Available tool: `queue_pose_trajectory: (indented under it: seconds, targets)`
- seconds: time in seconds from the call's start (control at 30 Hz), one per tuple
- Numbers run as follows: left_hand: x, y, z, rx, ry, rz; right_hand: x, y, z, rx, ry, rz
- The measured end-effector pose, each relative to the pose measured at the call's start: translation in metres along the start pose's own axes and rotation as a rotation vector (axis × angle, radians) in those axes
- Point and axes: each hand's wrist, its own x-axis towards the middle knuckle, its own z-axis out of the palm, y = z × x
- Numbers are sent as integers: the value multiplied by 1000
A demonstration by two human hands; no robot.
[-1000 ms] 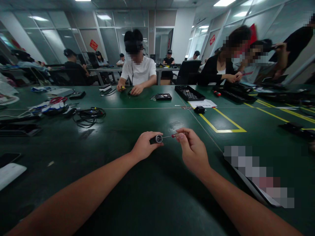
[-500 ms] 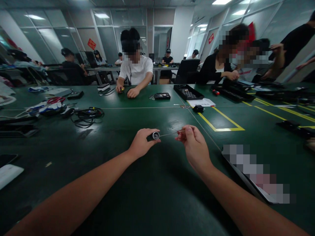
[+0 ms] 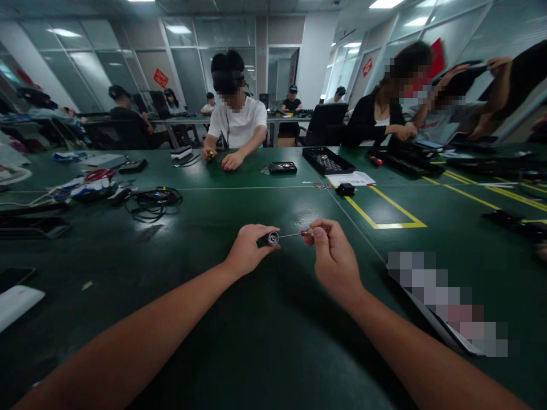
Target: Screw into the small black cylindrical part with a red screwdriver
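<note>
One small dark cylinder (image 3: 272, 238) above green tabletop (image 3: 273, 324), gripped in left hand (image 3: 248, 249), thumb and fingers part-spread around it. Right hand (image 3: 337, 253): fingers pinched on slim screwdriver (image 3: 305, 233), tip at cylinder's rim. Should cylinder roll, tip could slip, jab left hand.

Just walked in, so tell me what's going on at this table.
The left hand holds a silver-rimmed black cylinder. The right hand holds a thin red-handled screwdriver, its shaft towards the cylinder; whether the tip touches is too small to tell. Both are held above the green table; across it is a co-worker in a white T-shirt.
</note>
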Motion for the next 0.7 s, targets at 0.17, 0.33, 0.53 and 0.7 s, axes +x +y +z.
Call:
queue_pose_trajectory:
  seconds: [0.17,0.33,0.53,0.7]
  targets:
    - [-1,-2,0,-5,0,3,2,-3,-4,-67,47,1]
    - [0,0,-1,-5,-25,-27,2,-4,-3,-34,62,-8]
    - [0,2,-2,0,-34,-56,0,-5,-1,-54,-8,-25]
    - [1,-2,0,-8,-11,-122,3,-3,-1,-57,34,9]
